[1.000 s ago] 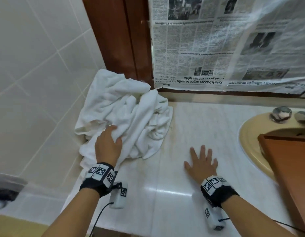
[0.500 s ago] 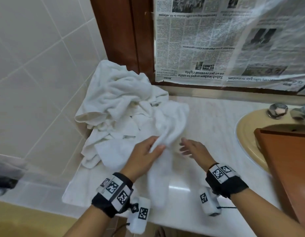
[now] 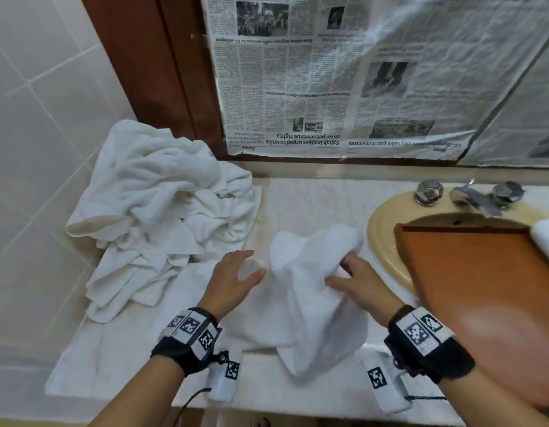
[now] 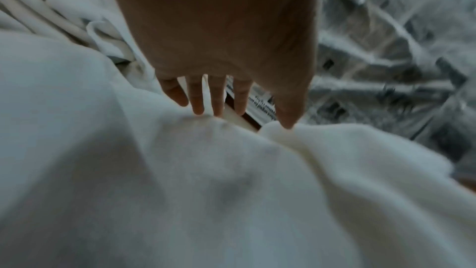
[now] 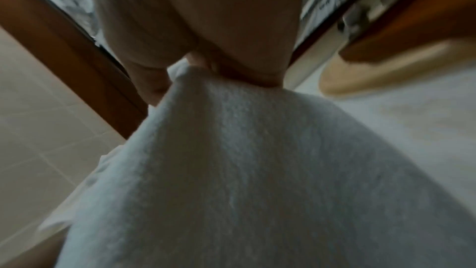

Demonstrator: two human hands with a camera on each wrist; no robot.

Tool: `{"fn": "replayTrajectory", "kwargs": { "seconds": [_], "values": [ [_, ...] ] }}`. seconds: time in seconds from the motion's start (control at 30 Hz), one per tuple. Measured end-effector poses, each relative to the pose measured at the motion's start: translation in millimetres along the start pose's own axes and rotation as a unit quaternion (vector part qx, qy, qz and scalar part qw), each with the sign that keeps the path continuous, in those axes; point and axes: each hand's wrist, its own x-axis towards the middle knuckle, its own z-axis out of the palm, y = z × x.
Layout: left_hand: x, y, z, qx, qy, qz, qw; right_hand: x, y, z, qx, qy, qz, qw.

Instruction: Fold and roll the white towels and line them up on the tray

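Observation:
A white towel (image 3: 310, 291) hangs crumpled above the marble counter (image 3: 313, 198), front centre. My right hand (image 3: 347, 272) grips its upper edge; the right wrist view shows the towel (image 5: 244, 160) bunched in my curled fingers (image 5: 154, 80). My left hand (image 3: 239, 269) is just left of it with fingers straight, and its thumb (image 4: 288, 117) touches a fold of the towel (image 4: 231, 180). A heap of white towels (image 3: 162, 211) lies at the back left against the tiled wall. The brown wooden tray (image 3: 482, 291) sits over the sink at right, with a rolled white towel (image 3: 547, 238) at its far right.
A yellow sink (image 3: 387, 223) with chrome taps (image 3: 470, 195) lies under the tray. Newspaper under plastic sheeting (image 3: 344, 72) covers the wall behind, beside a brown wooden frame (image 3: 162, 66). The counter's front edge is near my wrists.
One towel came off the heap to the counter's centre. My left hand, which held it half a second ago, has let go; my right hand now grips it. The view shifted right.

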Motion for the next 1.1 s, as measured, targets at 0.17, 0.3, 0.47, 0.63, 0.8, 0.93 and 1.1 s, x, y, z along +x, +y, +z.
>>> {"fn": "replayTrajectory", "kwargs": {
  "seconds": [0.17, 0.3, 0.47, 0.63, 0.8, 0.93, 1.1],
  "values": [
    [7, -17, 36, 0.282, -0.125, -0.021, 0.951, -11, 21, -45, -0.375, 0.088, 0.111, 0.916],
    [9, -6, 47, 0.335, -0.069, -0.070, 0.937, -17, 25, -48, -0.469, 0.071, 0.140, 0.869],
    [4, 5, 55, 0.429, -0.077, -0.054, 0.898, -2, 20, -42, -0.444, 0.049, 0.059, 0.893],
    [1, 1, 59, 0.384, -0.087, -0.049, 0.918, 24, 32, -28, -0.387, -0.030, 0.032, 0.921],
    [-6, -4, 61, 0.332, -0.140, -0.059, 0.931, 35, 55, -24, -0.439, -0.087, 0.094, 0.889],
    [-19, -13, 63, 0.276, -0.159, -0.103, 0.942, 33, 66, -23, -0.480, -0.082, 0.102, 0.868],
    [-28, -8, 62, 0.220, -0.178, -0.073, 0.956, 38, 71, -22, -0.456, -0.099, 0.113, 0.877]
  ]
}}
